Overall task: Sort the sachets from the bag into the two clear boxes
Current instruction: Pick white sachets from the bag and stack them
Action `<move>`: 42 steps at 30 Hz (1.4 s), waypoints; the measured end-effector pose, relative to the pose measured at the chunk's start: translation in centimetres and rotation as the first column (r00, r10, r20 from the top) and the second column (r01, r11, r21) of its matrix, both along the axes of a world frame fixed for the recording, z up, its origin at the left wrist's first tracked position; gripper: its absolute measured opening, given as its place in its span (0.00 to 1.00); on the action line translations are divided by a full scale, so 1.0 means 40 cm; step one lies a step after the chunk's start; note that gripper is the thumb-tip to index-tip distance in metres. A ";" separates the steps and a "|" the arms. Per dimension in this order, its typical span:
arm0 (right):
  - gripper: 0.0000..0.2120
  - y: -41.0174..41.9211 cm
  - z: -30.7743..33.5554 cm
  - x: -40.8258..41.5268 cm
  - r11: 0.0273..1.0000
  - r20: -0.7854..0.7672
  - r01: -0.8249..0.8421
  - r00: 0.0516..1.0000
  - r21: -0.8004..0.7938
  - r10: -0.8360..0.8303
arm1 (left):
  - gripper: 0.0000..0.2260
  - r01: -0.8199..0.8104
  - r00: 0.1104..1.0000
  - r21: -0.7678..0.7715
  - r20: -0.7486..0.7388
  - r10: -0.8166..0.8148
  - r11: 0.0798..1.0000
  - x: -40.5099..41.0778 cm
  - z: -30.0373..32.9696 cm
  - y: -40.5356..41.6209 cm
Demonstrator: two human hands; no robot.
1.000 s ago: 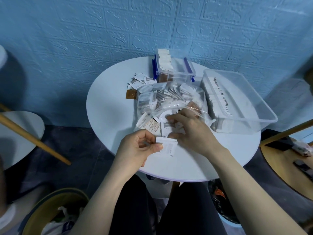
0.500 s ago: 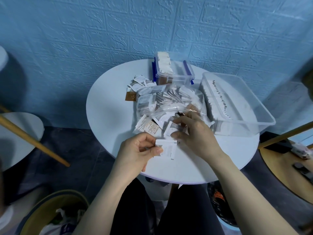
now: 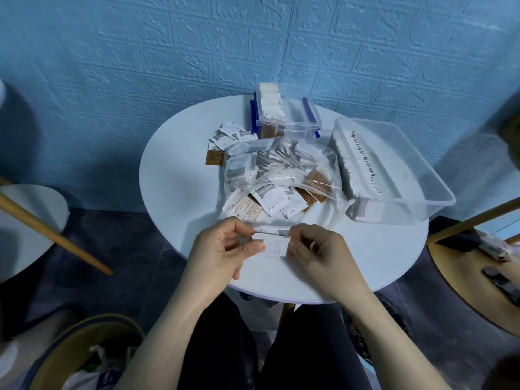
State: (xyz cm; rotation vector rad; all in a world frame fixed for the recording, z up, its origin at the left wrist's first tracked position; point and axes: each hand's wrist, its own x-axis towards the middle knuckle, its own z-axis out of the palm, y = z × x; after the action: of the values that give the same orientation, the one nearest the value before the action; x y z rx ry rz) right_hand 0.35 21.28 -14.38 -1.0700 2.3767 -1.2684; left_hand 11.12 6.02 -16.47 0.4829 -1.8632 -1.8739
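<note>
A small stack of white sachets (image 3: pixel 274 244) is held just above the near part of the round white table (image 3: pixel 180 190). My left hand (image 3: pixel 222 249) pinches its left end and my right hand (image 3: pixel 320 254) pinches its right end. Beyond them lies the clear plastic bag (image 3: pixel 281 170), holding white and brown sachets, with loose sachets (image 3: pixel 270 199) spilling from its near side. A small clear box with blue clips (image 3: pixel 284 116) stands at the back with upright sachets inside. A large clear box (image 3: pixel 394 170) at the right holds a row of white sachets.
More loose sachets (image 3: pixel 225 139) lie left of the small box. A wooden rod (image 3: pixel 56 237) crosses a second round table at the left. A bin (image 3: pixel 84 353) stands at the lower left. A wooden surface (image 3: pixel 478 282) with dark items is at the right.
My right hand has pulled back from the sachets by the bag and now pinches the right end of the stack that my left hand was holding alone.
</note>
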 end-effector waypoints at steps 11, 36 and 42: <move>0.06 -0.017 0.073 -0.070 0.989 -0.150 -0.058 0.986 0.135 0.078 | 0.14 -0.041 0.999 0.022 -0.028 0.042 0.999 -0.003 -0.012 0.004; 0.07 -0.036 0.116 -0.116 0.996 0.062 0.077 0.995 0.037 -0.080 | 0.09 -0.035 0.999 -0.076 -0.021 0.034 0.996 -0.001 -0.007 0.012; 0.04 -0.030 0.107 -0.051 0.979 -0.138 -0.036 0.988 0.201 0.065 | 0.11 -0.011 0.999 -0.063 -0.039 0.009 0.998 0.003 -0.009 0.008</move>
State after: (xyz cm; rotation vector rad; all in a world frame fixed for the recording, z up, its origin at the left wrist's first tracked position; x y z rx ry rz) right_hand -1.68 20.08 -10.09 -1.1863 2.4994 -0.9426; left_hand 11.23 6.36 -16.83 0.4310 -1.8855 -1.7990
